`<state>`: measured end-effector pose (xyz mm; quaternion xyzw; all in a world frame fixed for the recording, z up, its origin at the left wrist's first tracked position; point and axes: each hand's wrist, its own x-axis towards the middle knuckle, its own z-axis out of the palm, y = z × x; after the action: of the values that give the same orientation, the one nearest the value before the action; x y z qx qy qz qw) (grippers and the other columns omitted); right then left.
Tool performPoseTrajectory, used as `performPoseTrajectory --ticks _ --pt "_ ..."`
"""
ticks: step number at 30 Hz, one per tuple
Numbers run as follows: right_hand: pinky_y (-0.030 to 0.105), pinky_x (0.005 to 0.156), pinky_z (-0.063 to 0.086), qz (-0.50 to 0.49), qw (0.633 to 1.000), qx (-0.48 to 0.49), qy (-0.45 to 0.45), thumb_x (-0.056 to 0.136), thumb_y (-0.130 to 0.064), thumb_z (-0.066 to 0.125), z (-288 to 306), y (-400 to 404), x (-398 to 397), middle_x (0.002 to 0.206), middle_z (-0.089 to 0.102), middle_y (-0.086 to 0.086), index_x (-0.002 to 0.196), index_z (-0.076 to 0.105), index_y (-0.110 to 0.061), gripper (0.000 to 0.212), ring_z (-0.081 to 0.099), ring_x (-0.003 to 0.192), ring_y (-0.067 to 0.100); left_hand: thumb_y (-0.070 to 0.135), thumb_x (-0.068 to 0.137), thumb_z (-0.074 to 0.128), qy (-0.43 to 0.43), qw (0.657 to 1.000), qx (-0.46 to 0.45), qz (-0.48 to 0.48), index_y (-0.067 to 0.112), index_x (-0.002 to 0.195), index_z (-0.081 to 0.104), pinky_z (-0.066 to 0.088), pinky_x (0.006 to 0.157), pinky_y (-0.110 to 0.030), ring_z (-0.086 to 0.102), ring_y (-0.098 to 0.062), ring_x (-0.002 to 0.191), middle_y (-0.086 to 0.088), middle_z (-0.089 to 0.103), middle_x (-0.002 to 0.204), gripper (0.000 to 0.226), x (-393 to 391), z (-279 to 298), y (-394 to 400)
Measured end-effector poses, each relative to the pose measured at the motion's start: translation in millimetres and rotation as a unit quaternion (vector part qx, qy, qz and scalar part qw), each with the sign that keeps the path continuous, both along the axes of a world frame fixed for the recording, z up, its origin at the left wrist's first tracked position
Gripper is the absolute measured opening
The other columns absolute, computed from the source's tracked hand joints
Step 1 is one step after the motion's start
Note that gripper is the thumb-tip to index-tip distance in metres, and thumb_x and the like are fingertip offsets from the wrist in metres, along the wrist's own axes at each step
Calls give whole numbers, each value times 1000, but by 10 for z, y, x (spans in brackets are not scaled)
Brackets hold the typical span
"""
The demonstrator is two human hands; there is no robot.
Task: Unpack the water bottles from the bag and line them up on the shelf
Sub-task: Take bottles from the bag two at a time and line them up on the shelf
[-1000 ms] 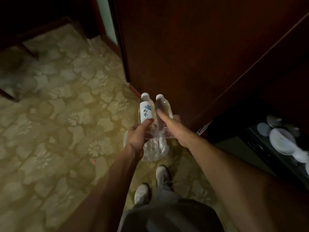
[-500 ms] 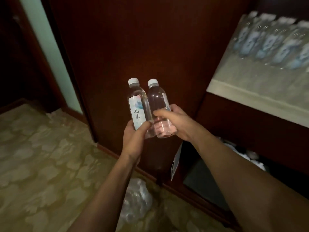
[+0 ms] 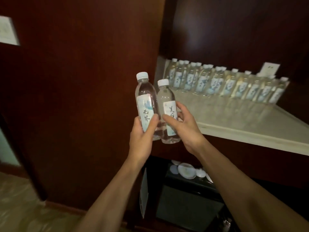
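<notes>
Left hand (image 3: pixel 142 139) and right hand (image 3: pixel 187 131) each grip a bottle (image 3: pixel 145 101) near the shelf (image 3: pixel 250 131).

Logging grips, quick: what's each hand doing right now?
Left hand: holds the taller bottle.
Right hand: holds the shorter bottle.

A dark wooden panel (image 3: pixel 80 101) fills the left and centre. Below the ledge, white dishes (image 3: pixel 186 170) lie on top of a black cabinet (image 3: pixel 189 203) (possibly a small fridge). A white wall plate (image 3: pixel 8 31) sits upper left, patterned carpet (image 3: pixel 21 206) lower left.
</notes>
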<state>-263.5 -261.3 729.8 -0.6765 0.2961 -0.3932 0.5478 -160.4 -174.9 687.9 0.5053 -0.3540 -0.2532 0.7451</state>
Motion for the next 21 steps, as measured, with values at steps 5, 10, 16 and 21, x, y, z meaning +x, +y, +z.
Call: performPoseTrajectory --ticks 5,10,16,21 --pt "34 77 62 -46 997 19 -60 84 -5 76 10 -490 -631 110 73 3 141 53 -22 65 74 94 13 25 90 72 -66 995 18 -69 24 124 59 58 89 -30 72 -6 102 7 75 112 36 -422 110 -464" --pt "34 75 62 -61 989 52 -123 83 -3 76 7 -1000 -1315 111 75 3 139 54 -25 64 74 100 19 18 86 76 -94 990 22 -105 17 123 63 57 86 -25 71 -4 101 5 76 111 39 -997 270 -1008" --pt "43 89 60 -98 987 15 -131 83 -6 77 76 -1682 -2107 116 73 1 136 56 -31 62 72 105 17 4 83 76 -66 986 36 -151 13 124 63 60 84 -29 74 -13 100 0 76 111 44 -1735 443 -1770" --pt "49 94 57 -145 982 -14 -121 80 -11 80 34 -2237 -2641 121 66 -1 132 52 -36 65 68 111 20 -3 79 78 -39 983 64 -168 12 115 67 59 67 -25 76 -13 87 1 78 99 40 -2260 503 -2410"
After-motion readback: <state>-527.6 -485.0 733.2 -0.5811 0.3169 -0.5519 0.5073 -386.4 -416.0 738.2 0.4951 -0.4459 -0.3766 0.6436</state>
